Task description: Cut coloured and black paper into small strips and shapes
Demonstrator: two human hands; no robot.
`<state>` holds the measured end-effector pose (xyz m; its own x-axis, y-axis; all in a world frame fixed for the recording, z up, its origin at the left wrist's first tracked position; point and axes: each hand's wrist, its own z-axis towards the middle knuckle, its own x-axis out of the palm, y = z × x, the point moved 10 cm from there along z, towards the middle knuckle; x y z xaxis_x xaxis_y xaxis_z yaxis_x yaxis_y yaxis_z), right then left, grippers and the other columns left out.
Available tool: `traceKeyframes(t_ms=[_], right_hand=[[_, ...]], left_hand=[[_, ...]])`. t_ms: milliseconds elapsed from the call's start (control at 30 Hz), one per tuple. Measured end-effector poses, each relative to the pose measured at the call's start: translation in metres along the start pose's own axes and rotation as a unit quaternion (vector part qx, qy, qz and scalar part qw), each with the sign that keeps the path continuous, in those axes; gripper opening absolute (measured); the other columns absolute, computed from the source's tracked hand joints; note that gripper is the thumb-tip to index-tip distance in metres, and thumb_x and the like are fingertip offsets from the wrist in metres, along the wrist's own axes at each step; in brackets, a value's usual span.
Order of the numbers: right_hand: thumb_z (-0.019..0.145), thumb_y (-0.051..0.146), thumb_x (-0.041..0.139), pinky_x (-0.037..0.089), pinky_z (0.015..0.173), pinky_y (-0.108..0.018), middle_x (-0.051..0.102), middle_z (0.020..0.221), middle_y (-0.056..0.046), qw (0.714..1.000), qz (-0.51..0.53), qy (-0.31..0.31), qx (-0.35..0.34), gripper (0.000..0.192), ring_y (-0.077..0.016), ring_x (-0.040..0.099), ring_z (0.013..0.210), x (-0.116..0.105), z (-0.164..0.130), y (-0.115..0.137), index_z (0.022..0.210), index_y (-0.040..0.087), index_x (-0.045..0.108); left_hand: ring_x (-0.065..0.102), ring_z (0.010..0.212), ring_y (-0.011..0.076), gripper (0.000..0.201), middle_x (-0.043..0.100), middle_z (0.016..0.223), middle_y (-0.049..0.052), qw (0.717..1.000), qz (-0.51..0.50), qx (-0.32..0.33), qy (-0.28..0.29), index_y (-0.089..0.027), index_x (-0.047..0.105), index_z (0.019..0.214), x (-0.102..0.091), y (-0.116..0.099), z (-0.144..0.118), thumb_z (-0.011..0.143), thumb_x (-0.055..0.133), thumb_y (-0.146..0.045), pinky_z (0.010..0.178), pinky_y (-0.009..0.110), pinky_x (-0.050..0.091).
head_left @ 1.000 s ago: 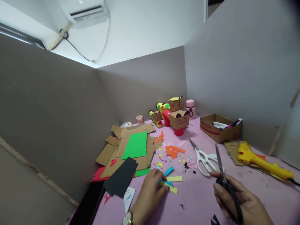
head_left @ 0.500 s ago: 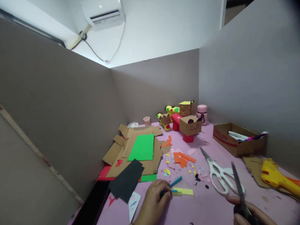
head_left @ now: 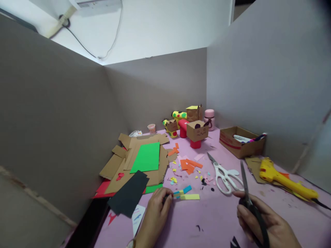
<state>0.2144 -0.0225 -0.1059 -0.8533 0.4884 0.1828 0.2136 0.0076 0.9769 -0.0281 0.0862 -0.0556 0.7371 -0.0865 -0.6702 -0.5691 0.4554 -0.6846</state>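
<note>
My left hand (head_left: 156,213) pinches a few small paper strips (head_left: 184,194), blue and yellow, against the pink table (head_left: 217,220) at the lower middle. My right hand (head_left: 266,225) holds black-handled scissors (head_left: 249,199) at the lower right, blades shut and pointing away from me. White scissors (head_left: 222,172) lie on the table just beyond my right hand, slightly apart at the blades. Small coloured paper scraps (head_left: 190,167) are scattered between the two hands and the cardboard pile.
Cardboard sheets with green paper (head_left: 146,157) and a black sheet (head_left: 128,193) lie at left. Cardboard animal figures (head_left: 197,132) and a pink bottle (head_left: 209,119) stand at the back. A cardboard box of markers (head_left: 240,141) and a yellow glue gun (head_left: 284,179) sit at right. Grey partitions enclose the table.
The view swung right and up, then back left and down. My left hand gathered the blue and yellow strips together under its fingertips. My right hand kept the black scissors.
</note>
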Motion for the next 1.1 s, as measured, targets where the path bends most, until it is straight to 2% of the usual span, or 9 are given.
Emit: traceKeyframes(t_ms=[167,267,367,500,567,733,867,967,1100], right_hand=[[0.069,0.051,0.069,0.032,0.041,-0.021,0.047,0.052,0.008,0.997,-0.072,0.029,-0.014,0.048,-0.0105,0.040,0.044,-0.001,0.017,0.026,0.104,0.020,0.059],[0.064,0.045,0.073,0.031,0.041,-0.021,0.044,0.052,0.008,0.993,-0.105,0.016,-0.058,0.044,-0.0106,0.038,0.046,-0.001,0.031,0.048,0.097,0.019,0.063],[0.061,0.041,0.074,0.033,0.043,-0.020,0.048,0.057,0.007,0.991,-0.095,-0.003,-0.093,0.042,-0.0104,0.039,0.049,-0.005,0.046,0.054,0.094,0.018,0.062],[0.061,0.041,0.074,0.036,0.045,-0.019,0.050,0.058,0.006,0.992,-0.075,-0.033,-0.092,0.044,-0.0105,0.041,0.051,-0.017,0.061,0.041,0.094,0.016,0.060],[0.064,0.044,0.072,0.036,0.045,-0.019,0.048,0.055,0.007,0.993,-0.073,-0.032,-0.085,0.046,-0.0109,0.041,0.051,-0.020,0.064,0.037,0.097,0.015,0.060],[0.064,0.046,0.073,0.039,0.047,-0.020,0.049,0.057,0.006,0.993,-0.065,-0.025,-0.090,0.048,-0.0117,0.044,0.053,-0.022,0.065,0.037,0.098,0.015,0.059],[0.062,0.044,0.075,0.040,0.048,-0.020,0.048,0.058,0.007,0.993,-0.061,-0.024,-0.098,0.048,-0.0114,0.045,0.052,-0.025,0.065,0.037,0.098,0.016,0.059],[0.063,0.043,0.074,0.039,0.046,-0.019,0.046,0.058,0.008,0.992,-0.058,-0.028,-0.104,0.047,-0.0106,0.044,0.051,-0.029,0.063,0.041,0.100,0.017,0.059],[0.065,0.042,0.073,0.034,0.040,-0.017,0.040,0.054,0.010,0.989,-0.070,-0.041,-0.120,0.047,-0.0093,0.037,0.046,-0.034,0.061,0.050,0.103,0.018,0.060]], left_hand=[[0.059,0.085,0.0237,0.013,0.065,0.085,0.006,0.999,0.033,0.033,-0.004,-0.023,0.062,0.082,0.001,0.006,0.004,0.086,0.049,-0.026,0.078,0.035,0.045],[0.056,0.100,0.0268,0.015,0.063,0.103,0.010,0.996,0.073,0.054,-0.026,-0.022,0.062,0.095,-0.001,0.007,0.004,0.085,0.050,-0.026,0.087,0.042,0.044],[0.050,0.111,0.0282,0.021,0.058,0.117,0.012,0.989,0.117,0.083,-0.044,-0.023,0.060,0.104,0.002,-0.006,0.003,0.086,0.049,-0.025,0.092,0.047,0.041],[0.053,0.104,0.0250,0.023,0.061,0.110,0.009,0.979,0.137,0.146,0.033,-0.023,0.060,0.105,0.036,-0.045,0.014,0.087,0.047,-0.019,0.090,0.043,0.043],[0.055,0.097,0.0236,0.022,0.064,0.102,0.008,0.978,0.144,0.136,0.067,-0.021,0.061,0.102,0.056,-0.058,0.027,0.087,0.046,-0.016,0.086,0.040,0.043],[0.055,0.089,0.0249,0.017,0.065,0.092,0.008,0.977,0.178,0.096,0.070,-0.018,0.064,0.091,0.091,-0.074,0.054,0.084,0.049,-0.014,0.081,0.041,0.042],[0.053,0.090,0.0238,0.015,0.063,0.094,0.005,0.973,0.169,0.119,0.104,-0.023,0.066,0.092,0.114,-0.083,0.045,0.082,0.055,-0.019,0.080,0.038,0.040],[0.053,0.090,0.0227,0.015,0.063,0.093,0.004,0.975,0.145,0.122,0.116,-0.025,0.067,0.089,0.114,-0.083,0.036,0.082,0.056,-0.018,0.078,0.037,0.039],[0.055,0.086,0.0219,0.016,0.064,0.086,0.005,0.987,0.131,0.075,0.058,-0.020,0.066,0.083,0.091,-0.070,0.046,0.084,0.051,-0.017,0.078,0.036,0.038]])
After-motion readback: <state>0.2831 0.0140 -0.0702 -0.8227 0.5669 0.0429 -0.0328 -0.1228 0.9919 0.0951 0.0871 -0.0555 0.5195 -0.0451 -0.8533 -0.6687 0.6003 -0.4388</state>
